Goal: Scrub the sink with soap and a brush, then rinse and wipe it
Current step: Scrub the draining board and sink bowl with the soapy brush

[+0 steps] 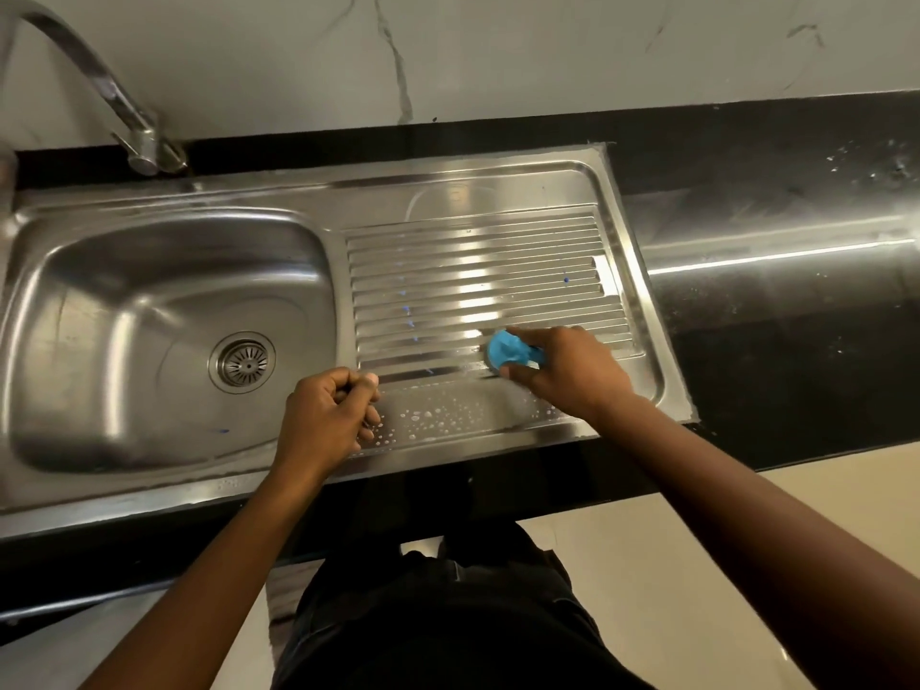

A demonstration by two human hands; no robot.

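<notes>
A stainless steel sink has a basin on the left with a round drain and a ribbed drainboard on the right. My right hand presses a blue brush onto the near ribs of the drainboard. Small blue soap drops dot the ribs, and white foam bubbles lie on the flat front strip. My left hand rests as a closed fist on the sink's front edge between basin and drainboard; I see nothing in it.
A curved metal tap stands at the back left, off. The black countertop runs to the right with a few water specks. A marble-look wall rises behind. Pale floor tiles lie below.
</notes>
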